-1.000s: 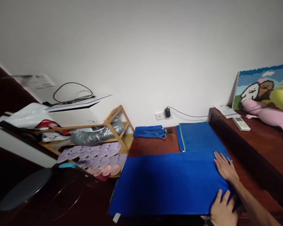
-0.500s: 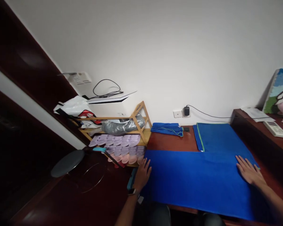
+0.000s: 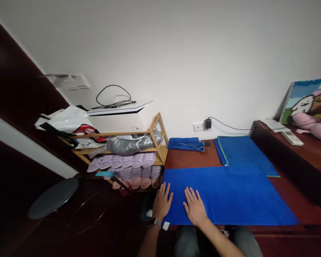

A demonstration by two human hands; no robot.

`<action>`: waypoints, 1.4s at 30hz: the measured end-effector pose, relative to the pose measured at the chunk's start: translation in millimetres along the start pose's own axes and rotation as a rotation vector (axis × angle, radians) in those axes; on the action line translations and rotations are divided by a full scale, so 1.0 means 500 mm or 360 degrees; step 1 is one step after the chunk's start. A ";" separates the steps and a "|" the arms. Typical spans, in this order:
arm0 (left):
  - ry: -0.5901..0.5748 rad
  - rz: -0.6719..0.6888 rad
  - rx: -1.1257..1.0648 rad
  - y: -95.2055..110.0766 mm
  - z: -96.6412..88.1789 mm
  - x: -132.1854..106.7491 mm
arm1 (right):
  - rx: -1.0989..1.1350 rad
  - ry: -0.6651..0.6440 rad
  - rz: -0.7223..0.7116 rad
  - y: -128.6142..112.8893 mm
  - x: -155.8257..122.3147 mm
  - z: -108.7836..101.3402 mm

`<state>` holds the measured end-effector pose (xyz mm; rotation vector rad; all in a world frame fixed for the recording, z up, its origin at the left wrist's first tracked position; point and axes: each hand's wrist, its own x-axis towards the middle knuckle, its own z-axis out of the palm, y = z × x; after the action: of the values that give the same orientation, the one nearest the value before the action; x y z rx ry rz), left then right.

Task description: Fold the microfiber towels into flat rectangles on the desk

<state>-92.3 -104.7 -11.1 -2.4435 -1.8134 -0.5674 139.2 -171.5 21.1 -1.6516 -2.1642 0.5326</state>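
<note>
A blue towel [image 3: 238,196] is spread across the dark red wooden table [image 3: 195,162]. Near its left edge my left hand [image 3: 162,202] lies with fingers stretched out, holding nothing. Just to the right, my right hand [image 3: 194,206] rests flat on the cloth, its fingers slightly apart. A white tag [image 3: 166,225] shows by the towel's near left corner. Behind the spread towel lies a folded blue towel [image 3: 243,153] with green edging, partly overlapped by it. Against the wall sits a smaller folded blue cloth [image 3: 186,143].
On the left a wooden rack [image 3: 159,135] holds several purple and pink slippers [image 3: 133,160] under a white box [image 3: 120,121]. A round stool [image 3: 55,197] stands on the floor. To the right, a raised surface carries a calculator-like device [image 3: 292,138] and a pink plush toy [image 3: 315,126].
My right hand has moved left across the towel, from its right side to near my left hand. The left hand stays at the left edge. The view has shifted slightly right.
</note>
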 end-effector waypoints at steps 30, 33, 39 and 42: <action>-0.0116 0.0033 0.0204 -0.035 0.007 0.014 | -0.0035 0.0104 0.0057 0.190 0.094 -0.137; -0.0103 0.0014 0.0175 -0.031 0.002 0.014 | -0.0083 0.0096 0.0056 0.242 0.100 -0.125; -0.0074 0.0015 0.0134 -0.022 -0.001 0.015 | -0.0432 0.0289 0.0603 0.550 -0.034 -0.259; -0.0074 -0.0008 0.0131 -0.025 0.001 0.015 | -0.0466 0.0345 0.0863 0.683 -0.112 -0.347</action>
<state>-101.9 -93.8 -11.5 -2.4189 -1.8217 -0.4306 523.2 -129.6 -4.5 -2.3521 -1.6895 0.1596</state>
